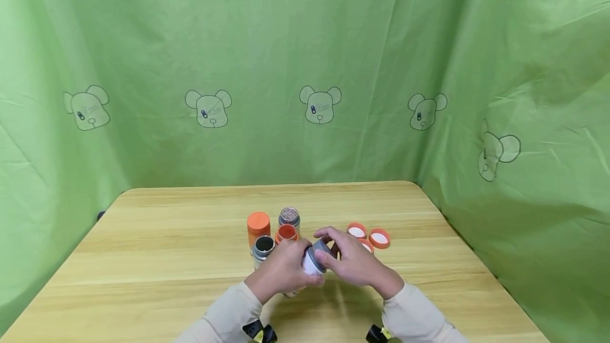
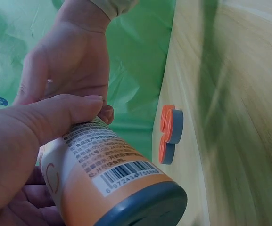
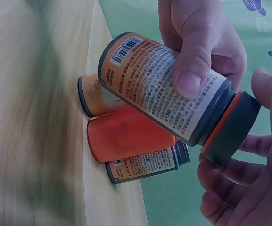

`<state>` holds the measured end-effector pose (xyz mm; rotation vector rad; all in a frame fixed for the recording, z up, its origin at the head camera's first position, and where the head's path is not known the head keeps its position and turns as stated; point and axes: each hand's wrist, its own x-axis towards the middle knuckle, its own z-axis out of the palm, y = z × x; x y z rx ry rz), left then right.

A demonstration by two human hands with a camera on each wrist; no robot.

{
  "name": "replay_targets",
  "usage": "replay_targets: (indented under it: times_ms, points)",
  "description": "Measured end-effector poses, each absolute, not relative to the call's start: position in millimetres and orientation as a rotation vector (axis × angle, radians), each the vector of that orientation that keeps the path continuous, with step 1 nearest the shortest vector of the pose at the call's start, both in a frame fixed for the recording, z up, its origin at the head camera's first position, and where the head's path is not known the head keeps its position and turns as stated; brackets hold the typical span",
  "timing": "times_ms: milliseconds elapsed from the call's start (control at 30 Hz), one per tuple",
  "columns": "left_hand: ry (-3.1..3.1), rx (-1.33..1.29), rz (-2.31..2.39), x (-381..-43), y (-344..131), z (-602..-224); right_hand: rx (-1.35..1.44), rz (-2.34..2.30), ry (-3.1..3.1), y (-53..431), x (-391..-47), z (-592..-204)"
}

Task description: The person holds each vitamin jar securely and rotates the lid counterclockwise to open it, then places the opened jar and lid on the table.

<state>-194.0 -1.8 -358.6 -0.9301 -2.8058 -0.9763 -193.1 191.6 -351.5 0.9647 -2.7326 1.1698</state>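
Observation:
In the head view my left hand (image 1: 286, 268) grips a grey-topped supplement bottle (image 3: 159, 84), tilted above the table. Its label is orange and white, with dense print and a barcode. My right hand (image 1: 353, 259) holds the bottle's dark grey cap (image 3: 234, 129), thumb on one side and fingers on the other. In the right wrist view an orange inner rim shows on the cap, which sits slightly askew at the bottle's neck. The left wrist view shows the bottle's dark base (image 2: 145, 207) pointing toward the lower right, with the left thumb across the label.
Several bottles stand together beyond my left hand: an orange one (image 1: 258, 225), an open dark-mouthed one (image 1: 264, 245), an open orange one (image 1: 287, 232) and one with a silvery top (image 1: 289, 215). Three loose caps (image 1: 379, 238) lie upturned at the right on the wooden table (image 1: 167, 242).

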Motion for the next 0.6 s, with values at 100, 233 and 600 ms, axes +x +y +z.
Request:
replay_targets:
  times_ms: [100,233,600]
  points:
    - [-2.812,-0.928,-0.979,-194.3,-2.2,-358.6,0.946,1.171,-2.750,191.2,-193.3,-351.8]
    - [-2.814,-0.930,-0.982,-194.1,-2.4,-358.6,0.939,1.149,-2.757,190.8,-193.5,-352.0]
    - [-2.801,-0.937,-0.970,-194.0,-3.0,-358.2,1.036,1.135,-2.686,193.7,-194.3,-353.6]
